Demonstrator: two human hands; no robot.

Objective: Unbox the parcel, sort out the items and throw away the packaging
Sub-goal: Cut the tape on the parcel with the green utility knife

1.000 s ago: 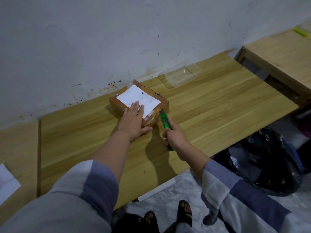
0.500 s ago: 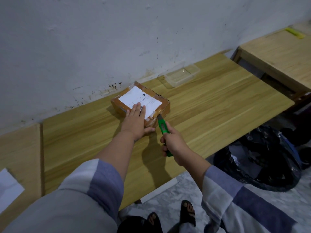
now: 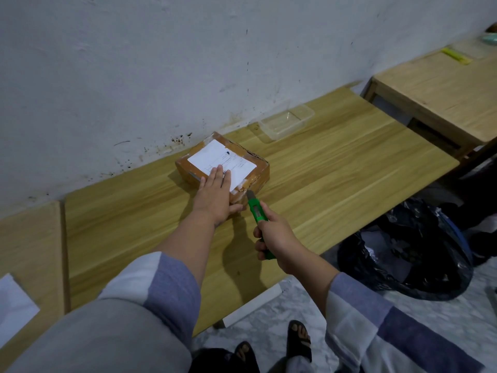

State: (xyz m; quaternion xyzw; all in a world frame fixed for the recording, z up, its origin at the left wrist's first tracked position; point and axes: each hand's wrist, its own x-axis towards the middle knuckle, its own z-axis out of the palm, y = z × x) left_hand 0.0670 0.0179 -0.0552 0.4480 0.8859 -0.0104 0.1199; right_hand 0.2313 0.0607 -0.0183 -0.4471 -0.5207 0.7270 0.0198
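The parcel (image 3: 223, 164) lies at the centre of the frame on the counter (image 3: 336, 179), near the wall. The left hand (image 3: 216, 193) presses flat on its near edge, fingers straight. The right hand (image 3: 274, 235) grips a green cutter (image 3: 256, 211), tip at the box's near corner. The box looks light, stiff and tape-slick, so it is best held flat from above.

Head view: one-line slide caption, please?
Left hand presses the taped parcel flat while right hand holds a green utility knife at its corner.
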